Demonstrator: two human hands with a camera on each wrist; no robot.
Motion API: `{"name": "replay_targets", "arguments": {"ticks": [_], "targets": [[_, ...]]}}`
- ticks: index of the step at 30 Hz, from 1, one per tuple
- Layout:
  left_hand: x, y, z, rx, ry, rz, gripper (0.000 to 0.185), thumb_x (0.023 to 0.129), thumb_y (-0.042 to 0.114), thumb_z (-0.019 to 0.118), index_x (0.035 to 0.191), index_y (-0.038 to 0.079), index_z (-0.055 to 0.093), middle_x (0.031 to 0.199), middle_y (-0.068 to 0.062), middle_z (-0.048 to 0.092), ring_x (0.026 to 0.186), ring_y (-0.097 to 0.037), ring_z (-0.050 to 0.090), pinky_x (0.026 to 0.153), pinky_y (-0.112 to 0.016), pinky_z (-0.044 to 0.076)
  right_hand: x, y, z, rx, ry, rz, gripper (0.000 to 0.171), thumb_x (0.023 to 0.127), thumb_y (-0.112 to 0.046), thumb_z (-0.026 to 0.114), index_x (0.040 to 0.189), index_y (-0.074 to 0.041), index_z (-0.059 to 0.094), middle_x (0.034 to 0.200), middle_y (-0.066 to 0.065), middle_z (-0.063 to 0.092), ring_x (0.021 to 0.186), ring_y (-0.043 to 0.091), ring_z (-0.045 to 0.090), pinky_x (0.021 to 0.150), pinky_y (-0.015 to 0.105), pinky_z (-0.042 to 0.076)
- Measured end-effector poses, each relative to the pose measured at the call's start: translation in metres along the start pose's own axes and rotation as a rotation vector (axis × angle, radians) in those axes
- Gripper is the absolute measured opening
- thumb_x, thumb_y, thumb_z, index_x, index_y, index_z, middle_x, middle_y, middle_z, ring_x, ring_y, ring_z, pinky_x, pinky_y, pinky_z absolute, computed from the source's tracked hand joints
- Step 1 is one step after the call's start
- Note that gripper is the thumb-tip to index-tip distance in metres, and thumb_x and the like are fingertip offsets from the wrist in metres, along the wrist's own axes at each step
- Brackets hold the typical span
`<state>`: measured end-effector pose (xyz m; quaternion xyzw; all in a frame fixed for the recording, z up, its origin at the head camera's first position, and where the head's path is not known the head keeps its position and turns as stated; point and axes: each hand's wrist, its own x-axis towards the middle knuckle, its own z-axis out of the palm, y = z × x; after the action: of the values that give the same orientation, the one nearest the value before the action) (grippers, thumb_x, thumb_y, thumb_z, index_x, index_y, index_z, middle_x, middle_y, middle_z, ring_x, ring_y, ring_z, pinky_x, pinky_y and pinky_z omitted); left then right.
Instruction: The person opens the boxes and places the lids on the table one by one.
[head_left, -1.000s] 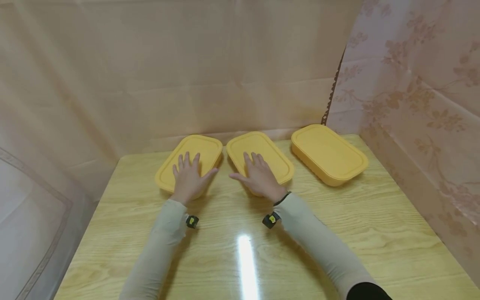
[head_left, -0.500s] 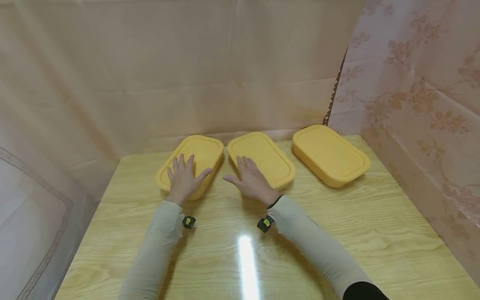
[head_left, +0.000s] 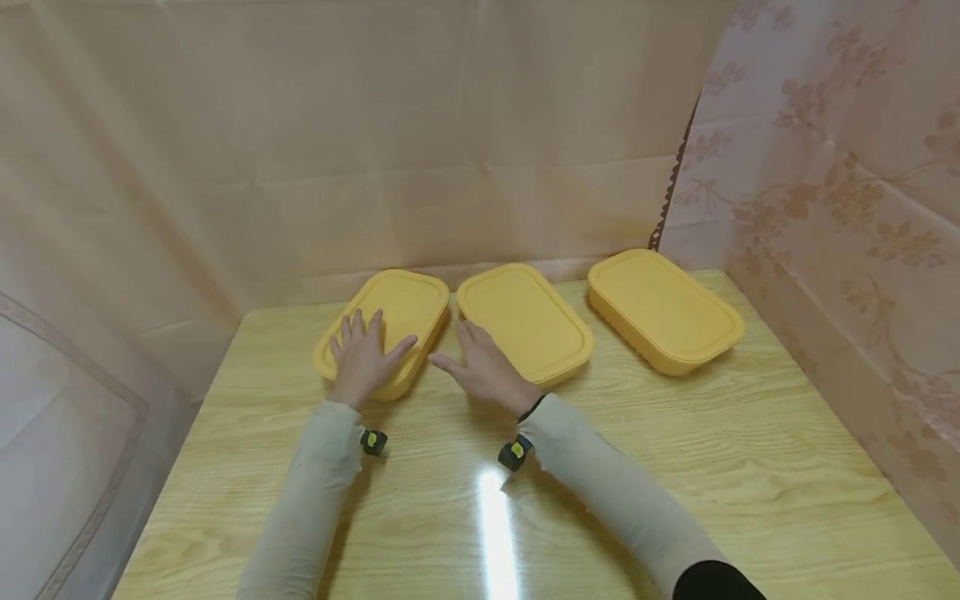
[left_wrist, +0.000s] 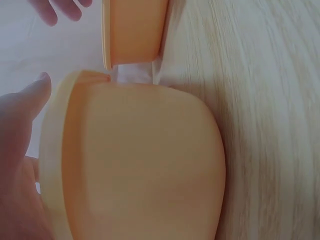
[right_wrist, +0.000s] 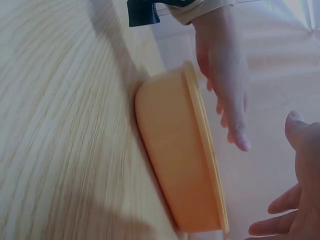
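Three yellow lidded boxes stand side by side: a left box [head_left: 411,298], a middle box [head_left: 528,321] and a right box [head_left: 663,304]. My left hand [head_left: 362,360] is spread over the near part of the left box's lid. In the right wrist view, a small gap shows between that hand [right_wrist: 224,75] and the lid [right_wrist: 204,130]. My right hand [head_left: 486,367], thumb apart from the fingers, hovers at the middle box's near left edge and hides part of it. Neither hand grips anything. Up close in the left wrist view is the left box's side [left_wrist: 145,160].
The boxes rest along the back of a wood-grain table [head_left: 442,500], near a beige cloth backdrop [head_left: 360,150]. A flowered cloth [head_left: 847,208] hangs along the right side. Each wrist carries a small black device, one on the left [head_left: 373,442] and one on the right [head_left: 514,452].
My right hand has moved left and slightly toward me, from over the middle box's lid to its left edge. My left hand has drifted slightly left and nearer. The boxes stay in place.
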<state>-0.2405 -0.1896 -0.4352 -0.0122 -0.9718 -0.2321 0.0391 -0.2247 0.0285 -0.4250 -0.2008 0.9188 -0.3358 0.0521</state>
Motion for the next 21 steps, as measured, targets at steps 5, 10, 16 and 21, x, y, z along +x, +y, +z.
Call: {"name": "replay_targets", "arguments": {"ticks": [5,10,16,21], "targets": [[0.002,-0.005,0.0,0.009,0.009,-0.009,0.092,0.089,0.068,0.049,0.152,0.005,0.027,0.158,-0.032,0.011,0.147,-0.052,0.003,0.112,-0.074,0.001,0.005,-0.001,0.007,0.024,-0.006,-0.02,0.089,0.096,-0.059,0.045,0.153,0.004,0.017,0.158,0.025,0.023,0.147,0.037,0.024,0.12,0.049,0.025],[0.005,-0.006,0.0,-0.003,0.002,-0.005,0.094,0.088,0.071,0.047,0.153,0.005,0.026,0.159,-0.031,0.01,0.147,-0.051,0.002,0.112,-0.074,0.0,0.01,0.0,0.014,0.034,0.023,-0.009,0.084,0.098,-0.057,0.043,0.151,0.005,0.023,0.158,0.024,0.026,0.147,0.036,0.027,0.12,0.049,0.026],[0.007,-0.01,-0.002,0.001,0.001,-0.001,0.092,0.09,0.068,0.047,0.152,0.003,0.026,0.161,-0.026,0.011,0.149,-0.048,0.002,0.111,-0.075,0.002,0.015,-0.002,0.021,0.07,0.041,0.001,0.081,0.099,-0.053,0.045,0.15,0.006,0.024,0.157,0.025,0.027,0.146,0.037,0.027,0.121,0.048,0.024],[0.008,-0.017,-0.003,0.009,0.016,-0.025,0.093,0.089,0.069,0.048,0.152,0.004,0.026,0.159,-0.029,0.012,0.148,-0.048,0.007,0.112,-0.072,0.011,0.018,-0.002,0.027,0.09,0.011,0.019,0.082,0.099,-0.054,0.044,0.151,0.006,0.022,0.158,0.026,0.024,0.147,0.037,0.026,0.121,0.048,0.024]]}}
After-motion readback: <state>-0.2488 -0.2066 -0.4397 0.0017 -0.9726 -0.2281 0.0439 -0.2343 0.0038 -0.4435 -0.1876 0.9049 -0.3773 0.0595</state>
